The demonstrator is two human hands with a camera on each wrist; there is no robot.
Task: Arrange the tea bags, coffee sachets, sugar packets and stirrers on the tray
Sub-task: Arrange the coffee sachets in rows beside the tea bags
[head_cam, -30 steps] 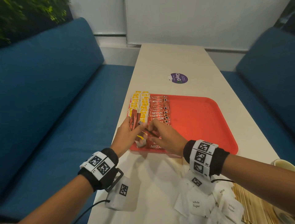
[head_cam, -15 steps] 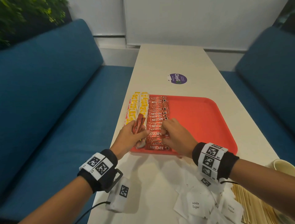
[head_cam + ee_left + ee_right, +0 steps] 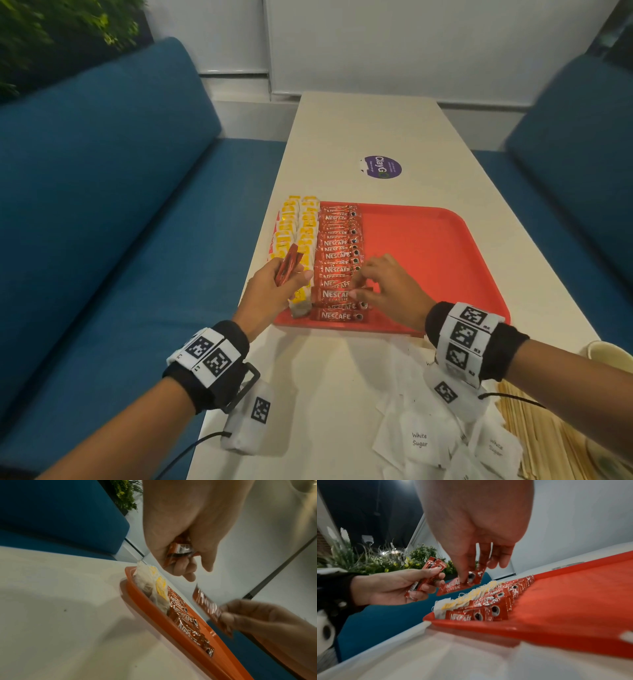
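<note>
A red tray (image 3: pixel 428 257) lies on the white table. Its left side carries two columns of yellow-tagged tea bags (image 3: pixel 303 226) and one column of red Nescafe coffee sachets (image 3: pixel 337 255). My left hand (image 3: pixel 291 277) hovers at the tray's near left corner and grips a small bundle of coffee sachets (image 3: pixel 287 269), also seen as the bundle (image 3: pixel 428 577). My right hand (image 3: pixel 359 289) pinches a single coffee sachet (image 3: pixel 459 586) just above the near end of the sachet column. White sugar packets (image 3: pixel 419 440) and wooden stirrers (image 3: pixel 537 435) lie on the table near me.
A paper cup (image 3: pixel 611 354) stands at the table's right edge next to the stirrers. A purple round sticker (image 3: pixel 382 167) marks the table beyond the tray. Blue sofas (image 3: pixel 102 205) flank the table on both sides. The tray's right half is bare red plastic.
My right hand has moved away from the left hand's bundle with one sachet and now sits over the sachet column. The left hand has lifted slightly with its bundle.
</note>
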